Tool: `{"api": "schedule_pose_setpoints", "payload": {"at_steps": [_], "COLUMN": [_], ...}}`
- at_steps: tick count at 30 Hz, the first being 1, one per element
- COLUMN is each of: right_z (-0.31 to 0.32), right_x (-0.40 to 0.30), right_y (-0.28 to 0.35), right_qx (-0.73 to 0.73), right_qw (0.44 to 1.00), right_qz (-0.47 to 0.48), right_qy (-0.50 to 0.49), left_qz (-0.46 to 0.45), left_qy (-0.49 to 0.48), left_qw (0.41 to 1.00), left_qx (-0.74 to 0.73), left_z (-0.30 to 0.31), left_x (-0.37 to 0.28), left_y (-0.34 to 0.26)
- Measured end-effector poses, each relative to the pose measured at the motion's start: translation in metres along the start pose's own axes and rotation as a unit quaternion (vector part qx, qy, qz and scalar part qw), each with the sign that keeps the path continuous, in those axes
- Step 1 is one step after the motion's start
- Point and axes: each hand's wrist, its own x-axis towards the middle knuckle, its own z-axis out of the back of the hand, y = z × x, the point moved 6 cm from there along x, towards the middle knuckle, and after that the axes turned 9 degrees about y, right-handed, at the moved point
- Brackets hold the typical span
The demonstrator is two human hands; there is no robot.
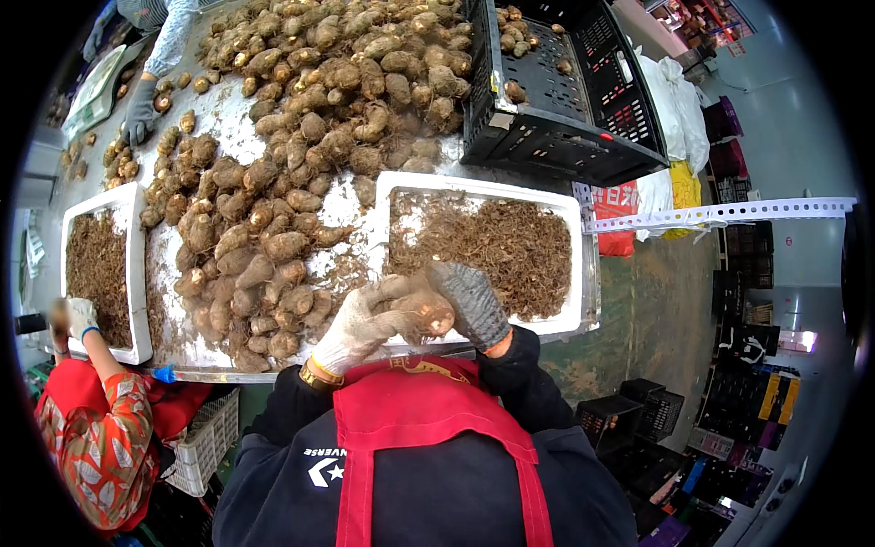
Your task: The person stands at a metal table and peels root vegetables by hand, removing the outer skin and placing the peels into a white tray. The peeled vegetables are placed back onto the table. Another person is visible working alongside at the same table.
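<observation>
My left hand (361, 321), in a white knitted glove, grips a hairy brown taro corm (425, 313) from its left side. My right hand (472, 304), in a grey knitted glove, rests against the corm's upper right side; whether it grips the corm is hard to tell. Both hands are over the near edge of a white foam tray (478, 183), which holds loose root fibres and peelings (526, 253). A large heap of taro corms (273, 205) covers the metal table to the left and beyond the tray.
A black plastic crate (560, 140) with several corms stands beyond the tray on the right. Another foam tray (140, 273) of fibres lies at the left, beside a co-worker's gloved hand (83, 318). A second co-worker's grey glove (139, 113) reaches in at the upper left, near a scale (96, 89).
</observation>
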Motion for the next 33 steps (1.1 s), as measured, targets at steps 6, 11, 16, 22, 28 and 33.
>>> {"api": "schedule_pose_setpoints", "payload": {"at_steps": [6,11,16,22,28,33], "right_z": [-0.02,0.043,0.069,0.042,0.013,0.032], "right_x": [-0.011,-0.002,0.027,0.026,0.004,0.001], "right_y": [-0.024,0.002,0.052,0.015,-0.016,-0.005], "right_qx": [0.153,0.263,0.117,0.13,0.15,0.262], "right_qw": [0.975,0.944,0.988,0.985,0.965,0.937], "right_qz": [-0.143,-0.186,-0.092,-0.109,-0.21,-0.202], "right_qy": [-0.07,-0.073,-0.047,-0.035,-0.052,-0.112], "left_qz": [-0.06,-0.044,-0.064,-0.012,-0.052,-0.08], "left_qy": [0.043,-0.008,-0.047,-0.054,-0.03,0.031], "left_qw": [0.993,0.998,0.996,0.991,0.997,0.98], "left_qx": [-0.087,-0.036,0.036,0.118,-0.052,-0.178], "left_z": [-0.007,-0.003,0.009,0.014,0.001,-0.006], "left_x": [0.002,0.008,0.013,0.006,0.008,0.011], "left_y": [-0.015,-0.01,-0.003,0.003,-0.01,-0.013]}}
